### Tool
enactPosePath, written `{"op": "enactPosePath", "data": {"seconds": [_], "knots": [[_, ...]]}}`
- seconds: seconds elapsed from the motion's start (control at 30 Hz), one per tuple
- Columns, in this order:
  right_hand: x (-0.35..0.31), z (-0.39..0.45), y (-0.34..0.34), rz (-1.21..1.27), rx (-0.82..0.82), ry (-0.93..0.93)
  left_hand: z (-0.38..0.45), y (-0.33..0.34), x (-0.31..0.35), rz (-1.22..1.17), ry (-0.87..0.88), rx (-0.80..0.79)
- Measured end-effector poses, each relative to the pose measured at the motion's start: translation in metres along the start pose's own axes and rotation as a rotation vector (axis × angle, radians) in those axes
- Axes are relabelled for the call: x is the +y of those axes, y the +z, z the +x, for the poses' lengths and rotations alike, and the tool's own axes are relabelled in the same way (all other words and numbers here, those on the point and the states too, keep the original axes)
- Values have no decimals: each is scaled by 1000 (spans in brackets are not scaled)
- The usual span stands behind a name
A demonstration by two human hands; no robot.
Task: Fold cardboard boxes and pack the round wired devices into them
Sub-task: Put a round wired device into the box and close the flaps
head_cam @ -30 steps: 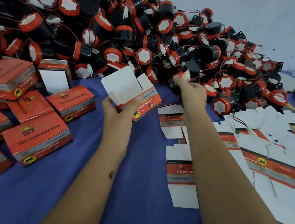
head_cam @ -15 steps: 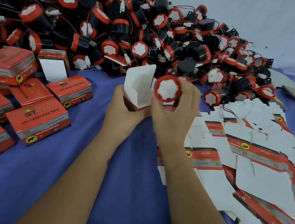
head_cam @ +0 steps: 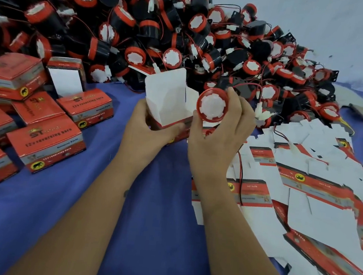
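The left hand [head_cam: 148, 131] grips an open cardboard box [head_cam: 169, 101], its fingers curled round the red lower part while the white flap stands upright above. Just beside the box, on its right, the right hand [head_cam: 218, 137] holds a round wired device [head_cam: 212, 104], fingers wrapped round the black body so that the red-rimmed white face is turned toward the camera. The device touches the box's right edge at the mouth and is not inside it. A red and black wire with a white connector [head_cam: 260, 113] hangs from the device, right of the box.

Behind the box rises a large pile of devices [head_cam: 166, 27], black bodies with red rims and tangled wires. Left of the box lie folded red boxes [head_cam: 44, 142], closed, and one standing box with its white inside showing [head_cam: 66, 78]. Right of the box, flat unfolded cartons [head_cam: 306, 181] spread in an overlapping heap. All of this rests on a blue surface [head_cam: 76, 216], and both forearms reach over it toward the box.
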State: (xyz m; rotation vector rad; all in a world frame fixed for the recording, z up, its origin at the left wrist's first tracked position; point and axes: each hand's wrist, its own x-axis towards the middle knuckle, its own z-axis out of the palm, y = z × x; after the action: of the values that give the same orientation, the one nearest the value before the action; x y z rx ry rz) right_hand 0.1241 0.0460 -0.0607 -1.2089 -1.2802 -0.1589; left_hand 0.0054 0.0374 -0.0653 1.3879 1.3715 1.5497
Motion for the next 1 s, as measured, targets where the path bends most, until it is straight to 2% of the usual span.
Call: {"op": "enactPosePath", "data": {"seconds": [0.17,0.33,0.43,0.53,0.6,0.67,0.77,0.9,0.97,1.0], "knots": [[-4,-2,-1,40,-77,-175,2,-3,-6,88,3,-50],[-10,-6,2,-18,-427,-206,3,-2,-8,174,34,-77],[-13,-7,0,-23,-495,-203,5,-3,-11,175,29,-47],[-12,-6,0,-194,-496,-220,8,-2,-14,192,23,-49],[-12,-7,1,-376,-560,-213,8,-2,-17,194,28,-50],[-12,-9,4,-424,-623,-186,10,0,-19,187,27,-51],[-10,-9,5,-190,-567,-112,14,1,-21,135,-15,-19],[-8,-7,8,85,-321,-10,19,-1,-16,63,-105,174],[-7,-4,8,158,-304,118,21,-3,-12,-10,-187,221],[-6,-3,8,216,-344,206,21,-4,-12,-17,-220,224]]}}
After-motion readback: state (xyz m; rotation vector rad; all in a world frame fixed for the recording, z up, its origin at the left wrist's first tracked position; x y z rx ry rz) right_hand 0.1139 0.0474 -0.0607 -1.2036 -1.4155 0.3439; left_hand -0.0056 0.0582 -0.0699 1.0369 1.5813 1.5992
